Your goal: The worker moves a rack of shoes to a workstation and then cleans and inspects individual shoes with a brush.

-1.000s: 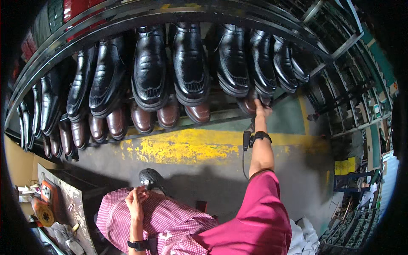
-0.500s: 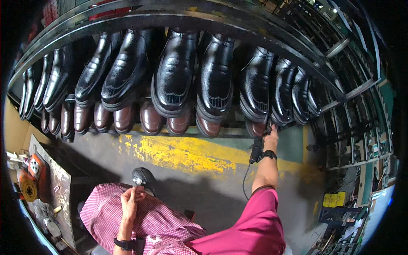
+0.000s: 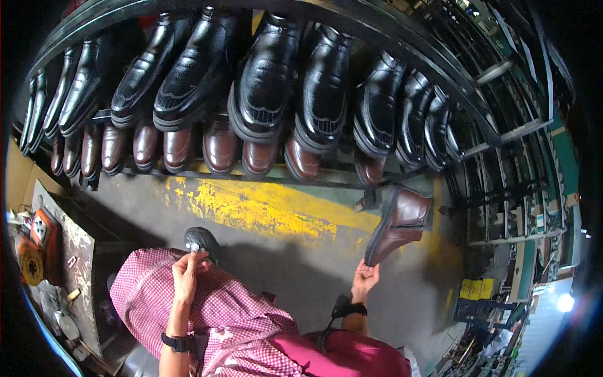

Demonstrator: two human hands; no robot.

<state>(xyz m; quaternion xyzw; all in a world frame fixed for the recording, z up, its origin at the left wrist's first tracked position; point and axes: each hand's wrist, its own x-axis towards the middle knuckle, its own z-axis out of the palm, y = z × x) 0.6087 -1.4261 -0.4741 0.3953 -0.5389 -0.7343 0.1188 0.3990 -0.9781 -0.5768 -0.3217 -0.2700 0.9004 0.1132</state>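
Observation:
My right hand (image 3: 364, 276) grips the toe end of a dark brown leather ankle boot (image 3: 405, 217). The boot is off the rack, tilted with its sole to the left and its opening up and to the right. My left hand (image 3: 186, 275) hovers over my checked apron (image 3: 207, 301), thumb and fingers pinched together; whatever is between them is too small to tell. In front of me, glossy black shoes (image 3: 264, 81) line the upper rack shelf. Below them is a row of brown shoes (image 3: 220, 147), partly hidden by the black ones.
A dark metal rack rail (image 3: 402, 53) curves across the top. More racks (image 3: 502, 188) stand at the right. At the left is a worn table (image 3: 78, 270) with an orange tool (image 3: 47, 245). Peeling yellow paint (image 3: 251, 207) marks the floor.
My right hand has drawn back from the lower shelf toward me and now holds the brown boot out in the open. My left hand stays pinched in nearly the same place.

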